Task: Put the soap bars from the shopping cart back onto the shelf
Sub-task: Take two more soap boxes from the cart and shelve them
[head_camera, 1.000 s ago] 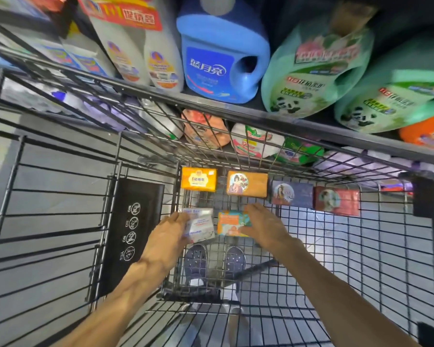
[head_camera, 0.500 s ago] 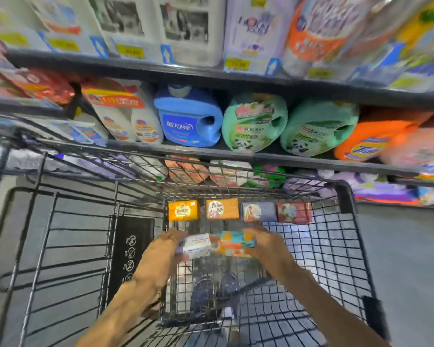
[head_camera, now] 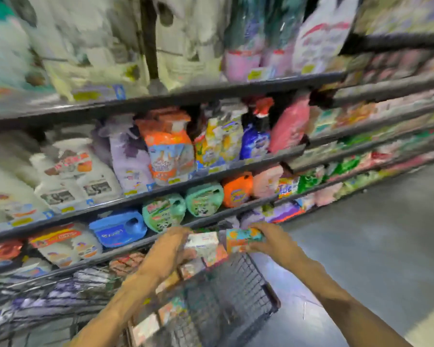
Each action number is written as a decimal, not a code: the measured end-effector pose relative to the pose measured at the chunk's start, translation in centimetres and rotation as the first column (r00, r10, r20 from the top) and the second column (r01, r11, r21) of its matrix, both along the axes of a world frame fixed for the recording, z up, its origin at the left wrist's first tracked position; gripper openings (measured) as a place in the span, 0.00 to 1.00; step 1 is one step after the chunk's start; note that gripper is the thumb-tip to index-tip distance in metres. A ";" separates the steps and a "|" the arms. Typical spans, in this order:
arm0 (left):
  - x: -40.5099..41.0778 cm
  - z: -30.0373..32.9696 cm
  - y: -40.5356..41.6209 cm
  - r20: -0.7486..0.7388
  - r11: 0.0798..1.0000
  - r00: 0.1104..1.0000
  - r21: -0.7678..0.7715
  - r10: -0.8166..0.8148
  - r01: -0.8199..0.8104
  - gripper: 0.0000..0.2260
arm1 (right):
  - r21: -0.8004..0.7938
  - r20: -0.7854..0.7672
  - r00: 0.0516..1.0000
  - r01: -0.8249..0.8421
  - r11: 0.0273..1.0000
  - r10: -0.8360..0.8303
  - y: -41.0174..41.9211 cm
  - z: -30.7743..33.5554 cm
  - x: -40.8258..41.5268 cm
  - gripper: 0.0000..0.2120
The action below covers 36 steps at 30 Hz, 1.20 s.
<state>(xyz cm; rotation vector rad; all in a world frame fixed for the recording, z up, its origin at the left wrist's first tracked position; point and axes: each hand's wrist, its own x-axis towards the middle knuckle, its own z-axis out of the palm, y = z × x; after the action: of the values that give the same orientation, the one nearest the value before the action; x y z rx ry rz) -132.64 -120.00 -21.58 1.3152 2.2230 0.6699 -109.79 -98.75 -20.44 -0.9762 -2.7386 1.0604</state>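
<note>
Above the cart [head_camera: 236, 291], the left hand [head_camera: 168, 249] clamps a white bar [head_camera: 202, 242] and the right hand [head_camera: 271, 240] a teal bar [head_camera: 243, 239]; best keep both level until a shelf [head_camera: 211, 171] slot shows.

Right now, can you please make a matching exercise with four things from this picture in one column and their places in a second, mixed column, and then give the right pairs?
Things:
1. white rectangular soap box
2. teal and orange soap box
3. blue plastic detergent jug
4. black wire shopping cart

Places:
A. on a store shelf, left of the green jugs
B. held in the right hand
C. below both hands
D. held in the left hand

Pairs: 1-D, 2-B, 3-A, 4-C
</note>
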 end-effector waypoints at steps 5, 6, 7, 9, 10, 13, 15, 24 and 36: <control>4.7 8.0 9.7 -0.169 0.971 0.961 0.059 -0.220 0.233 0.20 | 0.095 -0.083 0.985 0.161 0.982 -0.153 5.9 6.6 8.9 0.23; 6.1 9.4 11.7 -0.180 0.960 0.951 0.080 -0.250 0.268 0.20 | 0.105 -0.093 0.979 0.190 0.976 -0.181 7.3 7.6 10.9 0.23; 7.7 10.8 13.6 -0.195 0.949 0.942 0.103 -0.274 0.297 0.21 | 0.122 -0.108 0.974 0.211 0.970 -0.198 8.7 8.6 13.0 0.23; 11.0 12.9 17.6 -0.201 0.932 0.931 0.138 -0.304 0.335 0.22 | 0.155 -0.129 0.964 0.250 0.956 -0.232 11.4 10.4 17.2 0.24; 12.8 13.7 19.6 -0.206 0.923 0.925 0.156 -0.318 0.352 0.23 | 0.163 -0.141 0.957 0.275 0.948 -0.254 12.8 11.3 19.4 0.24; 18.7 16.0 25.7 -0.159 0.896 0.918 0.213 -0.362 0.390 0.19 | 0.192 -0.191 0.933 0.341 0.920 -0.305 16.9 13.9 26.2 0.22; 22.3 16.7 30.0 -0.191 0.872 0.902 0.244 -0.386 0.425 0.21 | 0.207 -0.210 0.920 0.371 0.905 -0.330 19.3 15.6 30.7 0.23; 37.0 21.0 45.4 -0.256 0.730 0.788 0.297 -0.561 0.616 0.19 | 0.297 -0.224 0.842 0.538 0.789 -0.490 28.6 20.8 47.7 0.24; 48.5 24.1 67.5 -0.288 0.573 0.677 0.369 -0.677 0.731 0.16 | 0.286 -0.292 0.712 0.702 0.652 -0.639 44.8 23.4 60.7 0.20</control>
<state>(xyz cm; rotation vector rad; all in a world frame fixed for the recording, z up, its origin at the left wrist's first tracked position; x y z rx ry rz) -84.09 -52.46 2.57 2.3480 1.3892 0.8213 -49.12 -53.90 3.00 -1.5543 -2.0028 0.4226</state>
